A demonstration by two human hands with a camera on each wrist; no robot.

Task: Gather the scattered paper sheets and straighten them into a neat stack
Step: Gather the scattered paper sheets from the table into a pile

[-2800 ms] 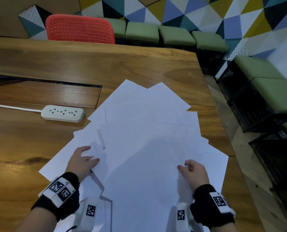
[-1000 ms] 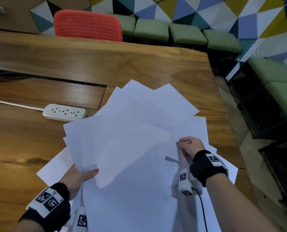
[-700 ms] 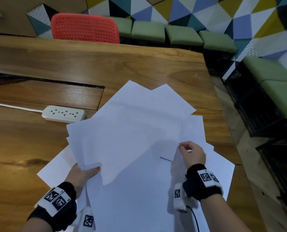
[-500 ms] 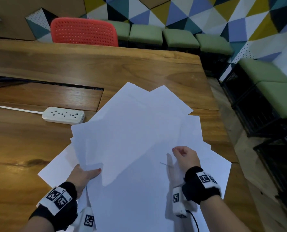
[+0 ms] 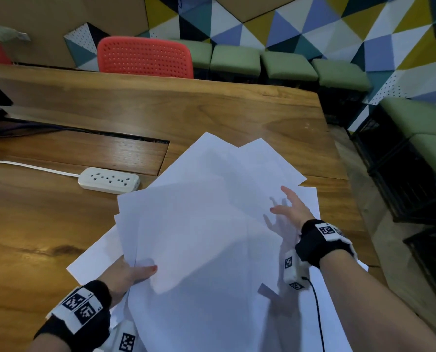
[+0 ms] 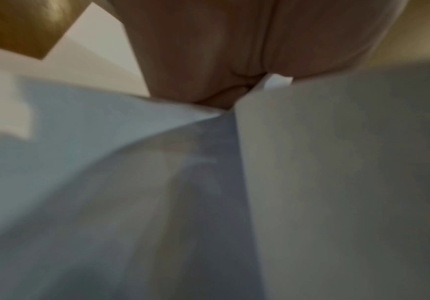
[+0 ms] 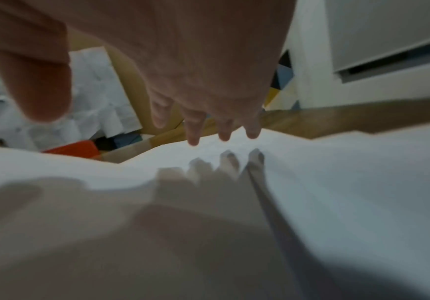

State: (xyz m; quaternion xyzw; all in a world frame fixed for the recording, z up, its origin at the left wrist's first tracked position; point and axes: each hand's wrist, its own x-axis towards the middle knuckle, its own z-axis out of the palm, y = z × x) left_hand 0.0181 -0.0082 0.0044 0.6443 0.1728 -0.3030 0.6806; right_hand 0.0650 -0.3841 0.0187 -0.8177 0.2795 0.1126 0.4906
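Note:
Several white paper sheets (image 5: 211, 224) lie fanned and overlapping on the wooden table (image 5: 161, 102). My left hand (image 5: 129, 274) grips the near-left corner of a lifted bunch of sheets, thumb on top and fingers hidden beneath. In the left wrist view the palm (image 6: 234, 50) shows with sheet edges (image 6: 336, 182) wedged into it. My right hand (image 5: 291, 210) is open over the right side of the pile, fingers spread. In the right wrist view its fingertips (image 7: 193, 140) hover just above the paper (image 7: 336, 182) and cast shadows on it.
A white power strip (image 5: 109, 180) with its cord lies left of the sheets, close to their edge. A slot runs across the table behind it. The table's right edge (image 5: 338, 161) is near the pile. A red chair (image 5: 145, 57) and green stools (image 5: 234, 63) stand beyond.
My right hand has let go of the sheet it pinched, spread its fingers and moved forward over the pile. My left hand keeps its grip on the lifted bunch.

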